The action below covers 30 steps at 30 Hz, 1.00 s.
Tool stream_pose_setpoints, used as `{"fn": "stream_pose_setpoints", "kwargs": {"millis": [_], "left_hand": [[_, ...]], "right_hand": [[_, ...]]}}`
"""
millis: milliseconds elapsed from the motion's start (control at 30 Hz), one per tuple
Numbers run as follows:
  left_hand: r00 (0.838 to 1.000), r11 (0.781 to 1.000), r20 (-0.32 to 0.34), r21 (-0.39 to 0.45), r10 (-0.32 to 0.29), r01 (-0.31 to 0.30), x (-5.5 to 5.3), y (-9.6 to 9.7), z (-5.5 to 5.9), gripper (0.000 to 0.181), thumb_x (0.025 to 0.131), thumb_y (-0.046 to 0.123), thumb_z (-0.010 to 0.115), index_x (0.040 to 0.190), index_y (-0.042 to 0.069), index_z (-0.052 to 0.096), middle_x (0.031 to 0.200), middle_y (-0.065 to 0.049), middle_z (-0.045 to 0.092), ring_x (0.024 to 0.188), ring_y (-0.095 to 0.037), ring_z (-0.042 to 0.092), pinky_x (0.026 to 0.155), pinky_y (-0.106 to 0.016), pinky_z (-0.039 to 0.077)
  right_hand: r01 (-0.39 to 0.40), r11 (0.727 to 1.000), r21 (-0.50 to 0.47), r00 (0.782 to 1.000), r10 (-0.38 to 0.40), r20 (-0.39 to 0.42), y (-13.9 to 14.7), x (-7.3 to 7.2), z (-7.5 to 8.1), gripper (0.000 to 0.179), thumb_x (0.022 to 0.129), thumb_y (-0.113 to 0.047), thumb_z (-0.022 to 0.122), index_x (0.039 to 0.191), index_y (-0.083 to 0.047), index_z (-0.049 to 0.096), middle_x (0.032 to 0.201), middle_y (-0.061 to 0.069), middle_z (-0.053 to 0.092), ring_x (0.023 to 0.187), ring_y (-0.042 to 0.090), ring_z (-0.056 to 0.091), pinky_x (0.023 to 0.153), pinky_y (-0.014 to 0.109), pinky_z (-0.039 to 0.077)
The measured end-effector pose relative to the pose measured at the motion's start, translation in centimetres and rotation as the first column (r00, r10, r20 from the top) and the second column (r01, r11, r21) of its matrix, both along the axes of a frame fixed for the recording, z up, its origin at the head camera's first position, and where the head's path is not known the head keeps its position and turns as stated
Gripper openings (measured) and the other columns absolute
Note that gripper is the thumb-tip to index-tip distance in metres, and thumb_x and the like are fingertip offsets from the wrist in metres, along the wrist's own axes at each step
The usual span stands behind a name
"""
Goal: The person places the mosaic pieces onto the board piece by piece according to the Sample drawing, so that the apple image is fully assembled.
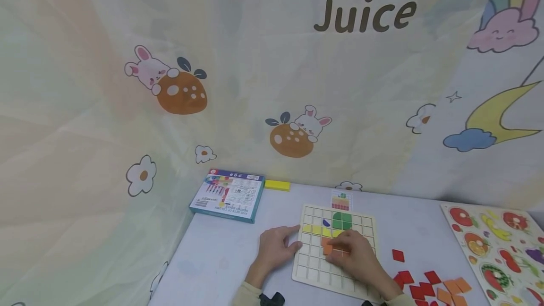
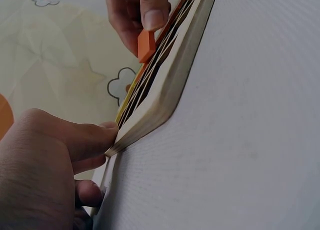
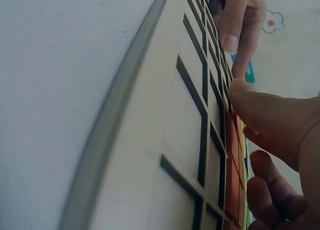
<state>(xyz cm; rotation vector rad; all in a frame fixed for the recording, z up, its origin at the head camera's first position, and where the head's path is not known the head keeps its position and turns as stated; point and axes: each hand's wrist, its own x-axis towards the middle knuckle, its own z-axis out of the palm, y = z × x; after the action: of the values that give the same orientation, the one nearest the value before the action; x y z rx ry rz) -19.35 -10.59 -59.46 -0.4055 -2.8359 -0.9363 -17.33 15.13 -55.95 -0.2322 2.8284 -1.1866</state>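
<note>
A pale square grid board (image 1: 312,275) lies on the white table. Green tiles (image 1: 342,221), a yellow tile row (image 1: 313,229), a small dark blue piece (image 1: 326,223) and orange tiles sit in its cells. My right hand (image 1: 354,256) is over the middle of the board and pinches an orange square tile (image 2: 146,45) between thumb and fingers, close over the cells. At the board's left edge rests my left hand (image 1: 274,249), index finger and thumb spread apart along the rim.
Loose red tiles (image 1: 427,289) and orange tiles (image 1: 452,287) lie right of the board. Further right is a fruit picture sheet (image 1: 478,249). Behind the board lies a small pattern card (image 1: 342,199). A flat box (image 1: 229,196) and a yellow strip (image 1: 277,185) are at the back left.
</note>
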Motion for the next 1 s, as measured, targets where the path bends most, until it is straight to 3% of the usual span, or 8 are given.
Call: {"fn": "stream_pose_setpoints", "kwargs": {"millis": [433,733,1000], "left_hand": [[1.000,1.000,-0.011,-0.007,-0.008,0.008,-0.14,-0.15,-0.26,0.044,0.092,0.044,0.078,0.133,0.026,0.076,0.055,0.016,0.039,0.049,-0.001,0.029,0.052,-0.021,0.026],[1.000,1.000,-0.017,-0.003,-0.007,0.007,-0.09,-0.08,-0.16,0.044,0.092,0.043,0.079,0.132,0.026,0.076,0.055,0.016,0.039,0.049,-0.001,0.029,0.052,-0.021,0.025],[1.000,1.000,-0.023,-0.012,0.002,-0.003,-0.02,-0.07,-0.23,0.044,0.091,0.043,0.079,0.132,0.027,0.076,0.056,0.015,0.039,0.049,-0.001,0.029,0.052,-0.021,0.025]], "right_hand": [[-0.021,0.995,0.100,1.000,0.023,-0.014,-0.84,0.19,0.31,0.032,0.073,-0.026,0.098,0.102,-0.029,0.084,0.099,-0.014,0.061,0.098,0.008,0.050,0.087,0.032,0.050],[-0.028,0.993,0.113,0.999,0.032,-0.035,-0.87,0.14,0.13,0.022,0.076,-0.032,0.097,0.090,-0.034,0.081,0.097,-0.014,0.061,0.099,0.008,0.052,0.091,0.035,0.051],[-0.041,0.996,0.082,0.997,0.046,-0.054,0.04,-0.03,0.23,0.021,0.078,-0.036,0.096,0.093,-0.034,0.082,0.097,-0.015,0.062,0.099,0.008,0.053,0.089,0.034,0.051]]}}
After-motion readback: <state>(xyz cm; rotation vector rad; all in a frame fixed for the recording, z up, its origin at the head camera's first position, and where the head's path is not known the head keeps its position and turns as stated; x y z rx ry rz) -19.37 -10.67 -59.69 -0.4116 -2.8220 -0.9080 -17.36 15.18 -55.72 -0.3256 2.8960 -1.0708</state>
